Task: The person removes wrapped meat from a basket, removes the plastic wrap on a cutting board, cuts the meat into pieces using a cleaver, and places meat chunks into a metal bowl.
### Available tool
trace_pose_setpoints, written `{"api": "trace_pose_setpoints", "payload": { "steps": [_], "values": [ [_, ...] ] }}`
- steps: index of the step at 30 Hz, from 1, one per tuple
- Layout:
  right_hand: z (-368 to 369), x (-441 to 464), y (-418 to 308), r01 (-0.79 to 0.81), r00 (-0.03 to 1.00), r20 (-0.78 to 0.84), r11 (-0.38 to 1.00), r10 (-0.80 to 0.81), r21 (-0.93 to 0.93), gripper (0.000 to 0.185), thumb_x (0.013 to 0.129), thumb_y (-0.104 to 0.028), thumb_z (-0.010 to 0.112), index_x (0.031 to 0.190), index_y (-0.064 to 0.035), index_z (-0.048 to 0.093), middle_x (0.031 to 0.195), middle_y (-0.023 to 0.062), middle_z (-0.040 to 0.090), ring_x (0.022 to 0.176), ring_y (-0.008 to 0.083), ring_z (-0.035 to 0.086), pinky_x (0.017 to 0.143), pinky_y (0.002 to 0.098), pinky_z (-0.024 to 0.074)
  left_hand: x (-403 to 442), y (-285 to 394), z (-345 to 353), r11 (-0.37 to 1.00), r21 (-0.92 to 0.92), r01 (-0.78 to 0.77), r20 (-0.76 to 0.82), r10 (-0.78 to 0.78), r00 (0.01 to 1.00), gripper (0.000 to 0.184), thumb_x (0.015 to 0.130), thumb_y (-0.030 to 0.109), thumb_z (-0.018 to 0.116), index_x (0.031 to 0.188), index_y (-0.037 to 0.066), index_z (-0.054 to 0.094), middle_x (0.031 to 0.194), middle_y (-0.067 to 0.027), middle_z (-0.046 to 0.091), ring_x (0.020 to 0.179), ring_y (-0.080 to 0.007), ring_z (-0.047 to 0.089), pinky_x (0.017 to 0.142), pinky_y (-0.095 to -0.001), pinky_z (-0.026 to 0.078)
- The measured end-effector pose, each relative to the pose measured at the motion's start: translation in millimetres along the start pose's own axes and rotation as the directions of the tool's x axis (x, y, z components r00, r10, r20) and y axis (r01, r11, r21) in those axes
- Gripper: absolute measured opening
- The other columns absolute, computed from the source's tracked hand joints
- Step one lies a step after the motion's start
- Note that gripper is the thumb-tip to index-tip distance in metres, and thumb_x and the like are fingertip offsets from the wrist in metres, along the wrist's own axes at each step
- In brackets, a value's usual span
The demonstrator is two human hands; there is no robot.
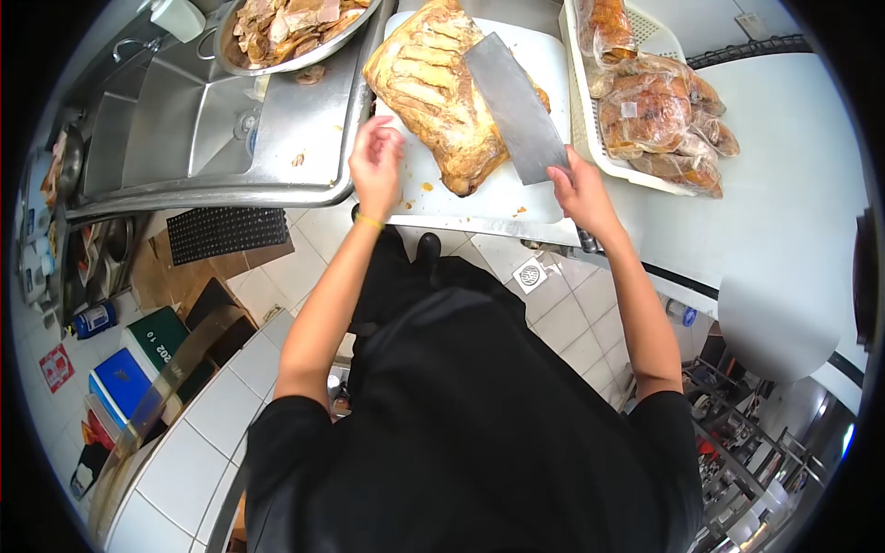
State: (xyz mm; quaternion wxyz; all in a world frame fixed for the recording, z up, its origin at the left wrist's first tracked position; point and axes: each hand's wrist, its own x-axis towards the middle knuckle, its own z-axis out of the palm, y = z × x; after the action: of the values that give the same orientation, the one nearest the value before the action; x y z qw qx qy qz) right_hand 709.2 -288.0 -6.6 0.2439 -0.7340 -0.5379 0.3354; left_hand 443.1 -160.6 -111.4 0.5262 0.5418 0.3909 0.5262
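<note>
A large slab of roasted rib meat (pixel 429 88), pale with browned edges, lies on a white cutting board (pixel 530 201). My right hand (pixel 583 192) is closed round the handle end of a cleaver (pixel 518 111). The cleaver's broad grey blade points up and to the left, over the right side of the meat, and covers part of it. My left hand (pixel 376 166) is at the left edge of the board, beside the meat, with its fingers loosely bent and apart. Nothing shows in it. Small scraps of meat are scattered on the board.
To the right, a cream plastic basket (pixel 579 101) holds several plastic-wrapped roasted pieces (pixel 645 111). A metal bowl (pixel 318 63) of cut meat stands at the upper left, above a steel sink (pixel 175 129). A white countertop (pixel 784 175) extends at the right.
</note>
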Motion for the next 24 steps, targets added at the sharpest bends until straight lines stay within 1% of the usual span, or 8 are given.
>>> {"api": "trace_pose_setpoints", "payload": {
  "steps": [2, 3, 5, 9, 15, 18, 20, 24],
  "values": [
    [0, -4, -3, -0.048, 0.999, 0.006, 0.998, 0.048, 0.031, 0.021, 0.094, -0.012, 0.055, 0.108, 0.0027, 0.051, 0.064, 0.0169, 0.057, 0.049, 0.0243, 0.055, 0.052, 0.0374, 0.0433, -29, 35, 15, 0.908, 0.294, -0.299, 0.208, 0.245, 0.947, 0.042, 0.078, 0.009, 0.071, 0.116, 0.003, 0.056, 0.103, -0.012, 0.057, 0.088, -0.0201, 0.057, 0.074, -0.0309, 0.049],
    [0, -3, -7, -0.084, 0.996, 0.006, 0.995, 0.084, 0.05, 0.02, 0.094, -0.012, 0.055, 0.107, 0.0026, 0.05, 0.063, 0.0164, 0.057, 0.049, 0.0241, 0.054, 0.051, 0.0372, 0.0432, -36, 52, 26, 0.728, 0.46, -0.508, 0.392, 0.347, 0.852, 0.05, 0.072, 0.009, 0.075, 0.117, 0.004, 0.055, 0.108, -0.0143, 0.054, 0.095, -0.0258, 0.056, 0.081, -0.0348, 0.049],
    [1, -2, -5, -0.068, 0.998, 0.012, 0.996, 0.067, 0.059, 0.021, 0.094, -0.011, 0.054, 0.108, 0.0028, 0.049, 0.061, 0.0156, 0.055, 0.047, 0.0233, 0.054, 0.05, 0.0371, 0.0431, -48, 48, 45, 0.646, 0.578, -0.498, 0.508, 0.192, 0.84, 0.054, 0.068, 0.007, 0.075, 0.118, 0.005, 0.055, 0.111, -0.0163, 0.052, 0.103, -0.0354, 0.052, 0.088, -0.0407, 0.047],
    [-3, -1, -6, -0.064, 0.998, 0.022, 0.997, 0.063, 0.047, 0.025, 0.094, -0.011, 0.054, 0.113, 0.0033, 0.048, 0.061, 0.0145, 0.055, 0.047, 0.0225, 0.053, 0.049, 0.0369, 0.0433, -26, 39, 44, 0.741, 0.475, -0.475, 0.423, 0.281, 0.861, 0.033, 0.075, 0.001, 0.068, 0.107, 0.003, 0.062, 0.101, -0.0148, 0.061, 0.092, -0.0332, 0.061, 0.078, -0.04, 0.051],
    [-3, -2, -7, -0.057, 0.998, 0.016, 0.995, 0.056, 0.085, 0.025, 0.094, -0.012, 0.053, 0.115, 0.0017, 0.049, 0.062, 0.0102, 0.054, 0.045, 0.018, 0.051, 0.046, 0.0345, 0.0434, -12, 45, 40, 0.71, 0.479, -0.517, 0.551, 0.215, 0.806, 0.024, 0.078, -0.003, 0.064, 0.101, 0.002, 0.063, 0.091, -0.0133, 0.063, 0.084, -0.0345, 0.061, 0.072, -0.0391, 0.051],
    [-2, 0, -5, -0.112, 0.993, 0.036, 0.985, 0.108, 0.133, 0.026, 0.095, -0.012, 0.053, 0.117, 0.0015, 0.049, 0.061, 0.0073, 0.052, 0.045, 0.0149, 0.049, 0.045, 0.0329, 0.0431, -2, 45, 34, 0.868, 0.397, -0.298, 0.492, 0.072, 0.867, 0.021, 0.08, -0.006, 0.061, 0.1, 0.0, 0.065, 0.084, -0.0131, 0.064, 0.076, -0.0279, 0.063, 0.071, -0.0357, 0.051],
    [-3, 3, 1, -0.145, 0.989, 0.035, 0.977, 0.141, 0.156, 0.027, 0.095, -0.012, 0.053, 0.118, 0.0014, 0.05, 0.06, 0.006, 0.05, 0.045, 0.0138, 0.049, 0.045, 0.0321, 0.0428, -2, 44, 31, 0.902, 0.399, 0.163, 0.379, -0.324, 0.867, 0.019, 0.086, -0.008, 0.058, 0.103, -0.003, 0.066, 0.094, -0.0087, 0.07, 0.077, -0.016, 0.063, 0.07, -0.0274, 0.051],
    [-2, 4, 5, -0.119, 0.993, 0.015, 0.988, 0.118, 0.095, 0.03, 0.094, -0.012, 0.056, 0.119, 0.0025, 0.05, 0.066, 0.0092, 0.058, 0.047, 0.0143, 0.05, 0.047, 0.0318, 0.0431, -3, 23, 27, 0.969, 0.074, 0.238, 0.31, -0.249, 0.918, 0.021, 0.088, -0.007, 0.056, 0.107, -0.004, 0.065, 0.076, -0.005, 0.065, 0.069, -0.0119, 0.059, 0.063, -0.0309, 0.05]
  ]
}}
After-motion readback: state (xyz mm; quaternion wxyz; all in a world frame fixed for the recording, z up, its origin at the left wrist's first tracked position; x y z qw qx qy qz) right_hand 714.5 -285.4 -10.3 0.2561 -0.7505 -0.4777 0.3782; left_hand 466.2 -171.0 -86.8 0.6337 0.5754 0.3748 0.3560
